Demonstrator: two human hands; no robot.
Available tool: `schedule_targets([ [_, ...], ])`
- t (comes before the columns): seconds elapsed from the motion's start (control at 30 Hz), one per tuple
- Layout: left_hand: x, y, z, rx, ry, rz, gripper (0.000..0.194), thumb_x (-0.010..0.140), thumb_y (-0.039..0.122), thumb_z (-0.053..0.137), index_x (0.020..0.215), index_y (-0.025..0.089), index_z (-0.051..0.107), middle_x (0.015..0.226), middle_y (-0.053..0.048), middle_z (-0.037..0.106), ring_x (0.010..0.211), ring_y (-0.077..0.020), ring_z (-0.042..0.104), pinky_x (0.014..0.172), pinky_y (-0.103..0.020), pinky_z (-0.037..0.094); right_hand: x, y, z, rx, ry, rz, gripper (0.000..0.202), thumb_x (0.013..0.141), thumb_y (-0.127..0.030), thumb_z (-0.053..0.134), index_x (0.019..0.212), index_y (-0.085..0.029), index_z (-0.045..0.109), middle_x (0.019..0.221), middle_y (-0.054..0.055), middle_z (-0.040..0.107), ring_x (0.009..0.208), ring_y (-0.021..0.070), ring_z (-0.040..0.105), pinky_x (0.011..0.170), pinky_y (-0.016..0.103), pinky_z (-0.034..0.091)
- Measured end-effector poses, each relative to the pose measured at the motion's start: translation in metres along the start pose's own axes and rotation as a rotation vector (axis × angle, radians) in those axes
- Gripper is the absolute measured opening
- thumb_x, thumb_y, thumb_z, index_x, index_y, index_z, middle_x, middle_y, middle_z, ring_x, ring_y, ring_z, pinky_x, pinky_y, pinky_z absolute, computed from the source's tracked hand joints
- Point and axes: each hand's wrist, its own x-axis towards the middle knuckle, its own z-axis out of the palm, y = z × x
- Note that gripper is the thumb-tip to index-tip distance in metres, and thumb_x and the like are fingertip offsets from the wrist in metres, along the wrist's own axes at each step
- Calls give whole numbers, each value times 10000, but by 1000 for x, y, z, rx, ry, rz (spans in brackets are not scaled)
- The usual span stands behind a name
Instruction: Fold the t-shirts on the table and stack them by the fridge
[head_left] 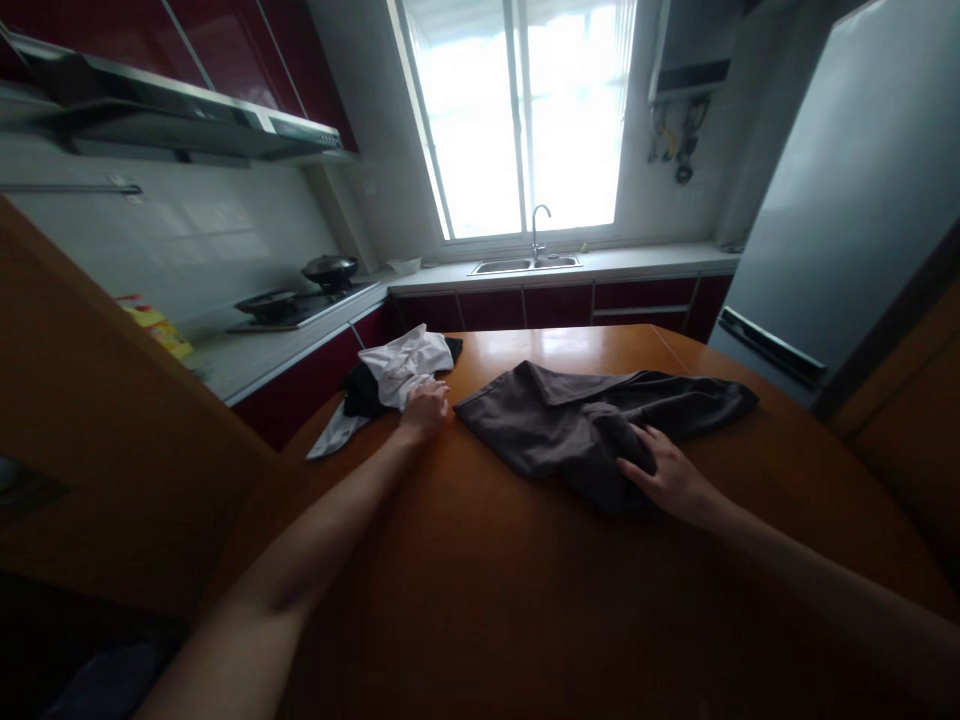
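A dark grey garment (551,420), by its shape a pair of trousers, lies rumpled across the wooden table (465,580). My right hand (660,470) rests on its near side, thumb and fingers apart against the cloth. Further left is a loose heap with a white garment (409,360) on top and a black garment (362,390) partly under it. At the heap's near right edge is my left hand (426,408), fingers loosely spread and slightly bent. It touches or nearly touches the white cloth; the exact contact is hard to see.
Beyond the table, a counter holds a double sink (504,267) with a tap (537,230) below a bright window. At left, a lidded pan (330,270) stands on the gas hob (300,310) under a range hood (172,115). A tall refrigerator (847,190) stands at right.
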Motion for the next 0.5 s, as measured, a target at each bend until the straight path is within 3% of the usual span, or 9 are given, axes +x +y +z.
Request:
schedule_targets([
  [0.13,48,-43,3,56,-124,34,467,865,135,508,1315,157,632,1502,-154,533,1457,-335,391,1219,-587,150,-5,-2,3,-16,-54,2,747,896,-627,558,1522,-231,464,1564,159,434,1437,354,424,1166,508,373],
  [0.27,84,-60,24,90,-271,86,529,927,225,473,1453,209,528,1604,-87,415,1531,-332,235,1214,-635,56,-9,0,4,-6,-44,12,729,903,-610,555,1525,-241,460,1560,142,448,1428,350,440,1170,515,376],
  [0.4,104,-76,49,76,-321,-62,554,1010,384,371,1535,217,432,1633,-89,357,1532,-360,221,1186,-687,96,-14,5,5,10,-27,20,680,894,-567,583,1505,-282,495,1552,103,476,1415,350,459,1173,508,387],
  [0.5,115,-89,57,58,-312,-187,576,1015,440,358,1538,212,431,1626,-105,369,1527,-360,236,1200,-660,107,-14,9,9,24,-23,32,649,878,-563,597,1475,-318,527,1517,78,520,1395,354,483,1161,521,407],
])
